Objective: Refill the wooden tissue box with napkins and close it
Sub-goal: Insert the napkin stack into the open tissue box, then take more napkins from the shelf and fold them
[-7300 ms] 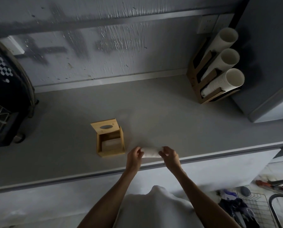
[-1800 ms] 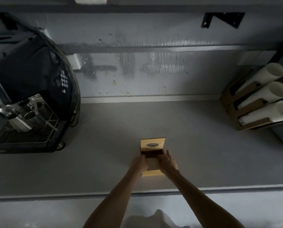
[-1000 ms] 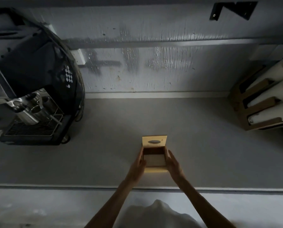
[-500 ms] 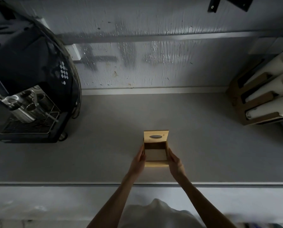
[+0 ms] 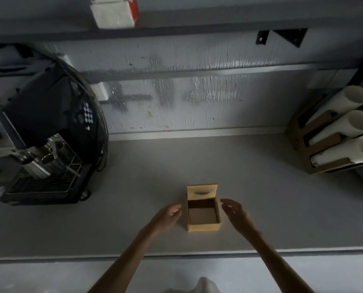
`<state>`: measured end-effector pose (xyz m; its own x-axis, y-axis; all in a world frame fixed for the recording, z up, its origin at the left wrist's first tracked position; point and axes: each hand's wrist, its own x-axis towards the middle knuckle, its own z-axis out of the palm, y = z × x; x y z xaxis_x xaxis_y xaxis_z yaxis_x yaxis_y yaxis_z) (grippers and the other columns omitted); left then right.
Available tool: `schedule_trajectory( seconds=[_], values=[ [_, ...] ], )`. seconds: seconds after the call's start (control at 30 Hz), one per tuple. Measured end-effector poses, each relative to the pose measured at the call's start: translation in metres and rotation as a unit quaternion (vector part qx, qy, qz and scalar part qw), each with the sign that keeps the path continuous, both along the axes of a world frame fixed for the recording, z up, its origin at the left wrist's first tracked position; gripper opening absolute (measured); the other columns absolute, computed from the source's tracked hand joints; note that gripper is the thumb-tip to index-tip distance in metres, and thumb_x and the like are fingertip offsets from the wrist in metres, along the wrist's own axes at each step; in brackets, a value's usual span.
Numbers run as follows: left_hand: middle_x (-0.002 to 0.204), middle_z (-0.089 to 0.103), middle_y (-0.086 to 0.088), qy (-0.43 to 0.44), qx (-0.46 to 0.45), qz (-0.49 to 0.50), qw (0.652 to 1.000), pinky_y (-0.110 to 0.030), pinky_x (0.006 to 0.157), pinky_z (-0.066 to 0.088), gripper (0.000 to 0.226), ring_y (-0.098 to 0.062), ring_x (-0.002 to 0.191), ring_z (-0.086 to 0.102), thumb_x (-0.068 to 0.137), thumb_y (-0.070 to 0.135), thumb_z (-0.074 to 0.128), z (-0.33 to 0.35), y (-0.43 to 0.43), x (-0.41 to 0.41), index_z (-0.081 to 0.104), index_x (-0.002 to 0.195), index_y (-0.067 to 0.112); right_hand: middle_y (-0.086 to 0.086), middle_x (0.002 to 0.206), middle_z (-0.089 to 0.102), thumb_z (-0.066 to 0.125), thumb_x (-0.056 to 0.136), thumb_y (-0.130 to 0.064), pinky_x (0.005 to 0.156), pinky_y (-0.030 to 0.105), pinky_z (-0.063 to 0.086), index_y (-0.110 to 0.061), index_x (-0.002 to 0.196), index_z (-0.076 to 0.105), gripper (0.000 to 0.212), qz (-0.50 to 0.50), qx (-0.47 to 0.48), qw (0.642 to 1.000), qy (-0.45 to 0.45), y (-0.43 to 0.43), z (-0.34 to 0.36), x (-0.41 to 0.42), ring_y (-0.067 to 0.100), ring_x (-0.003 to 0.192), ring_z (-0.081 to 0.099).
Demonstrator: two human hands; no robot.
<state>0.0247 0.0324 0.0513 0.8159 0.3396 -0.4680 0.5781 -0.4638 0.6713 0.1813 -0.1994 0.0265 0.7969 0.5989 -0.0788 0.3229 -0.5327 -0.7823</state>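
Square light-wood tissue box (image 5: 203, 226) sitting nr grey bench's (image 5: 261, 197) front edge, slotted lid (image 5: 201, 192) up; L hand (image 5: 167, 216) & R hand (image 5: 234, 212) hovering beside, loose, empty (prob light, rigid; grab lid's top edge).

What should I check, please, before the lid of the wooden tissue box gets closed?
1. Wooden tissue box stands flat on the counter: ok.
2. Lid stands open at the far edge, nothing on it: ok.
3. Nothing sticks over the rim: ok.
4. Box filled: cannot tell; only a dim flat layer shows inside.
5. Left hand empty, apart from the box: ok.
6. Right hand empty, apart: ok.
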Motion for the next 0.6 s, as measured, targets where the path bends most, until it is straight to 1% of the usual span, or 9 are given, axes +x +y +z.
schedule_trajectory(
  seconds=[0.07,0.1,0.13,0.23,0.3,0.4,0.47,0.53,0.6],
  values=[
    [0.137,0.056,-0.002,-0.011,0.060,-0.023,0.998,-0.033,0.105,0.043,0.041,-0.013,0.124,0.054,0.097,0.035,0.045,0.044,0.012,-0.002,0.051,0.134,0.019,0.002,0.114,0.068,0.056,0.094,-0.018,0.083,0.006,0.047,-0.015,0.114,0.068,0.023,0.046,-0.001,0.998,-0.041,0.004,0.037,0.008,0.010,0.101,0.066],
    [0.135,0.058,0.002,-0.026,0.096,-0.030,0.995,-0.032,0.104,0.043,0.040,-0.011,0.123,0.054,0.097,0.037,0.044,0.067,0.017,-0.004,0.053,0.133,0.022,0.001,0.113,0.069,0.056,0.094,-0.020,0.082,0.003,0.045,-0.015,0.113,0.068,0.023,0.069,0.007,0.996,-0.064,0.005,0.059,0.010,0.008,0.100,0.065],
    [0.133,0.060,0.005,-0.044,0.136,-0.035,0.989,-0.032,0.103,0.044,0.039,-0.010,0.122,0.055,0.097,0.039,0.044,0.089,0.024,-0.004,0.054,0.131,0.025,0.001,0.113,0.069,0.054,0.094,-0.022,0.081,0.003,0.046,-0.014,0.113,0.067,0.024,0.092,0.015,0.992,-0.083,0.008,0.083,0.011,0.005,0.099,0.065],
    [0.128,0.062,0.011,-0.115,0.229,-0.047,0.966,-0.031,0.099,0.046,0.037,-0.008,0.117,0.058,0.095,0.042,0.045,0.152,0.043,-0.003,0.055,0.128,0.030,-0.006,0.115,0.068,0.046,0.095,-0.038,0.082,0.014,0.054,-0.020,0.116,0.065,0.034,0.155,0.014,0.979,-0.129,0.017,0.152,0.009,-0.001,0.098,0.065],
    [0.130,0.061,0.012,-0.159,0.248,-0.053,0.954,-0.033,0.099,0.047,0.038,-0.007,0.117,0.058,0.094,0.044,0.046,0.194,0.050,-0.005,0.054,0.129,0.031,-0.011,0.115,0.067,0.039,0.093,-0.046,0.080,0.012,0.053,-0.025,0.116,0.064,0.040,0.189,-0.003,0.969,-0.158,0.024,0.194,0.004,-0.003,0.097,0.064],
    [0.133,0.058,0.014,-0.193,0.278,-0.068,0.938,-0.040,0.098,0.048,0.047,-0.009,0.121,0.056,0.088,0.054,0.040,0.253,0.059,-0.012,0.051,0.130,0.035,-0.016,0.116,0.065,0.037,0.091,-0.051,0.080,0.007,0.049,-0.030,0.118,0.062,0.043,0.222,-0.026,0.948,-0.226,0.037,0.257,-0.006,-0.006,0.095,0.063],
    [0.133,0.057,0.016,-0.213,0.314,-0.079,0.922,-0.042,0.098,0.048,0.048,-0.008,0.120,0.056,0.087,0.056,0.039,0.292,0.063,-0.020,0.051,0.130,0.038,-0.017,0.119,0.064,0.038,0.091,-0.052,0.086,0.009,0.049,-0.032,0.121,0.060,0.043,0.228,-0.033,0.931,-0.285,0.046,0.294,-0.014,-0.007,0.100,0.062],
    [0.134,0.056,0.018,-0.238,0.376,-0.081,0.892,-0.041,0.099,0.048,0.045,-0.007,0.120,0.055,0.089,0.057,0.041,0.328,0.066,-0.029,0.051,0.129,0.038,-0.015,0.126,0.061,0.038,0.092,-0.055,0.096,0.018,0.048,-0.034,0.128,0.054,0.044,0.210,-0.047,0.901,-0.377,0.056,0.326,-0.021,-0.001,0.110,0.059],
    [0.136,0.054,0.017,-0.263,0.438,-0.071,0.857,-0.037,0.100,0.046,0.043,-0.008,0.121,0.053,0.091,0.054,0.046,0.359,0.069,-0.039,0.052,0.130,0.036,-0.011,0.138,0.053,0.033,0.092,-0.061,0.104,0.026,0.038,-0.037,0.137,0.043,0.052,0.186,-0.060,0.868,-0.457,0.066,0.354,-0.028,0.006,0.124,0.052]
  ],
)
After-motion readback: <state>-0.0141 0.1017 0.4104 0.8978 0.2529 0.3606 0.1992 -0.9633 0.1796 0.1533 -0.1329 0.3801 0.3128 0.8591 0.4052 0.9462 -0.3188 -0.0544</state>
